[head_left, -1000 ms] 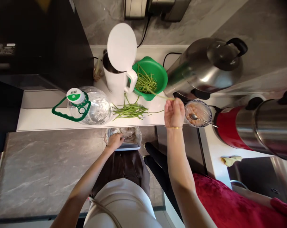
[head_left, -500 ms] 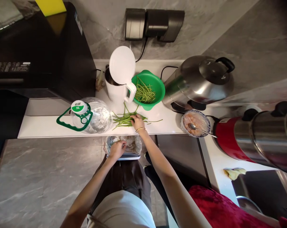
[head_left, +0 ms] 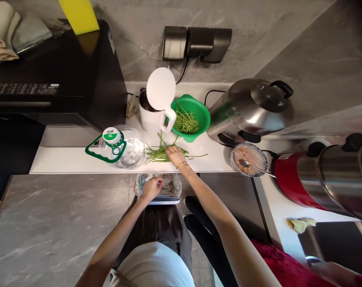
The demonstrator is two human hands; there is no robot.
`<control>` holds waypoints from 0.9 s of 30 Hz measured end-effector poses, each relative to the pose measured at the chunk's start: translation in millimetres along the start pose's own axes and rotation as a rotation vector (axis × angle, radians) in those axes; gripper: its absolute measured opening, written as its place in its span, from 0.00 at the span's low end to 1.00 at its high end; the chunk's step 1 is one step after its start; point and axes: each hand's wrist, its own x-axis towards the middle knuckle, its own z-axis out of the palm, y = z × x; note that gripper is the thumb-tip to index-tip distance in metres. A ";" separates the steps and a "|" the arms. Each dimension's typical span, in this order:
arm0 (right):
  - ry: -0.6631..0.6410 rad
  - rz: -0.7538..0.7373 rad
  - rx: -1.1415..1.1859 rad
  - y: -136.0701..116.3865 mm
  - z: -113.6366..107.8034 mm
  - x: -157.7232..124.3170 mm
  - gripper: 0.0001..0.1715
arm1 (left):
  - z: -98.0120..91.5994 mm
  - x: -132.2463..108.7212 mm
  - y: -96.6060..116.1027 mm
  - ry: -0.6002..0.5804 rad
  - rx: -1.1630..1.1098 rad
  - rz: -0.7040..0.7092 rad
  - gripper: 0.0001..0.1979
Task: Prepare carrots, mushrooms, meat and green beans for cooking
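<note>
Long green stems (head_left: 158, 153) lie in a loose pile near the front edge of the white counter (head_left: 64, 159). On the pile's right part rests my right hand (head_left: 175, 154), its fingers bent down onto the stems; whether it grips any is hidden. Below the counter edge, my left hand (head_left: 152, 188) is over a lined trash bin (head_left: 173, 185), fingers pinched together; anything between them is too small to make out. Behind the pile, a green bowl (head_left: 202, 115) holds more cut stems (head_left: 185, 121).
A white kettle (head_left: 151, 119) with raised lid and a large water bottle (head_left: 133, 147) flank the pile. Rightward are a steel pot (head_left: 237, 107), a covered bowl with spoon (head_left: 248, 159) and a red-based cooker (head_left: 291, 175). Another person's red clothing (head_left: 273, 259) shows at lower right.
The whole view has shifted slightly, so the counter sits lower and to the right. My hands keep nearly the same places over the pile and bin. Another person's arm now shows near the sink.
</note>
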 end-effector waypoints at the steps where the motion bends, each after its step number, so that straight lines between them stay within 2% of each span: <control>1: 0.038 0.022 0.052 1.5 -3.9 -5.2 0.14 | -0.9 -0.1 -0.6 0.004 -0.018 0.002 0.12; 3: 0.149 0.136 0.273 2.0 -8.7 -21.0 0.13 | -3.0 -0.5 -0.6 0.029 -0.072 0.015 0.11; 5: 0.238 0.330 0.649 -2.9 -8.3 -42.3 0.12 | -5.8 -1.7 1.8 0.084 -0.158 0.047 0.11; 6: 0.242 0.438 0.879 -7.7 -6.6 -54.0 0.13 | -7.4 -2.8 4.0 0.117 -0.212 0.077 0.11; 9: 0.124 0.718 1.531 -29.4 1.2 -87.0 0.22 | -13.0 -7.8 11.5 0.184 -0.363 0.208 0.11; 12: 0.056 0.908 1.884 -52.2 6.2 -108.4 0.22 | -17.8 -13.9 15.8 0.187 -0.422 0.306 0.12; 15: 0.056 0.995 1.991 -66.1 7.1 -116.5 0.20 | -20.9 -18.4 14.7 0.176 -0.402 0.337 0.12; 19: 0.043 1.004 2.021 -73.6 7.2 -118.5 0.18 | -26.1 -22.5 11.9 0.135 -0.241 0.398 0.11; 24: -0.009 0.939 1.937 -78.8 8.5 -124.1 0.17 | -35.8 -31.6 15.1 0.018 0.096 0.448 0.14; 27: -0.036 0.851 1.840 -81.3 8.3 -129.3 0.20 | -40.5 -34.3 16.0 -0.029 0.166 0.491 0.15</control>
